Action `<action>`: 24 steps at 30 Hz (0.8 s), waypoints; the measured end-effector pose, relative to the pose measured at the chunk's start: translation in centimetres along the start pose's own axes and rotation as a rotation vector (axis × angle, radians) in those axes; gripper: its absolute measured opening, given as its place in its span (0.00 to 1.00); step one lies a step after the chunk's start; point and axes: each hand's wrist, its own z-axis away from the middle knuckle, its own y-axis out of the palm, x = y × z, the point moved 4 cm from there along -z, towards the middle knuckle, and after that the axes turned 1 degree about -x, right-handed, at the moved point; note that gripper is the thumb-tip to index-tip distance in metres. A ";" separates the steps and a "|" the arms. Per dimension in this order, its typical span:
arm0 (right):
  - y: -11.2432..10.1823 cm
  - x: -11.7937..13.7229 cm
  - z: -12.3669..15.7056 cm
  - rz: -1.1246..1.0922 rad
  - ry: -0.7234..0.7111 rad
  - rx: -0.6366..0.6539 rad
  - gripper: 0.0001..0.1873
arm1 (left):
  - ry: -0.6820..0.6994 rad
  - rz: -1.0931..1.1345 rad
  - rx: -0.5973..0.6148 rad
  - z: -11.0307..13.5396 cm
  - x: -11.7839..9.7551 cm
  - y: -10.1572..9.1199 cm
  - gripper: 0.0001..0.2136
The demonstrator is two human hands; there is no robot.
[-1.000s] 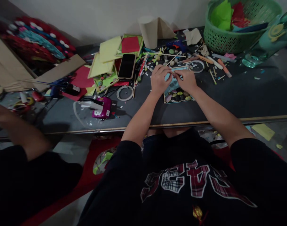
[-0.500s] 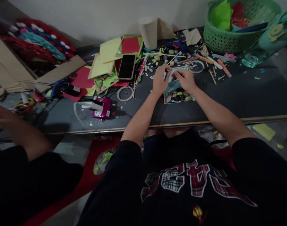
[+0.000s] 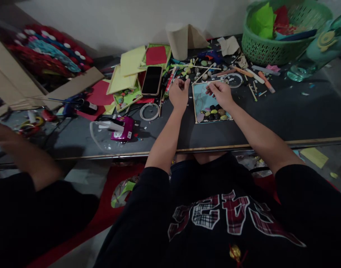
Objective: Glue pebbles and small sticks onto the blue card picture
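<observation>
A small frame with light wooden edges and a blue backing (image 3: 198, 106) lies before me. Dark, yellow, brown and mauve pebbles (image 3: 213, 112) sit along its near side. Over its upper right part is my right hand (image 3: 221, 95), thumb and fingertips pressed together; whatever they pinch is too small to make out. Thin, faint lines show on the blue just left of those fingertips. My left hand (image 3: 178, 93) hovers left of the frame, apart from it, fingers loosely curled and the thumb standing away from them. I see nothing in it.
Behind the frame lie scattered pebbles, sticks, scraps and markers (image 3: 266, 82). A phone (image 3: 151, 80), yellow card trays (image 3: 122, 80), a tape ring (image 3: 149, 111) and a purple device (image 3: 122, 129) lie leftward. A green basket (image 3: 271, 48) and bottle (image 3: 310, 57) stand right. Another person's arm (image 3: 25, 156) is at far left.
My left hand has moved left, away from my right hand and off the frame, so more of the blue backing shows. My right hand has stayed almost in place.
</observation>
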 end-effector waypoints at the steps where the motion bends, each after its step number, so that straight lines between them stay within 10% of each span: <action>1: 0.0 0.1 0.0 -0.008 -0.004 0.002 0.39 | -0.026 -0.018 0.003 -0.1 0.4 0.0 0.16; 8: 0.1 -0.3 0.1 0.008 0.023 0.001 0.38 | 0.142 -0.085 -0.025 -0.1 0.1 -0.5 0.19; 15: -0.1 -0.2 0.1 0.136 -0.025 0.030 0.39 | 0.627 -0.138 0.442 2.5 -5.2 1.1 0.18; 24: 0.3 -0.3 0.0 0.174 -0.052 0.131 0.39 | 0.492 -0.106 0.388 2.2 -4.6 1.1 0.12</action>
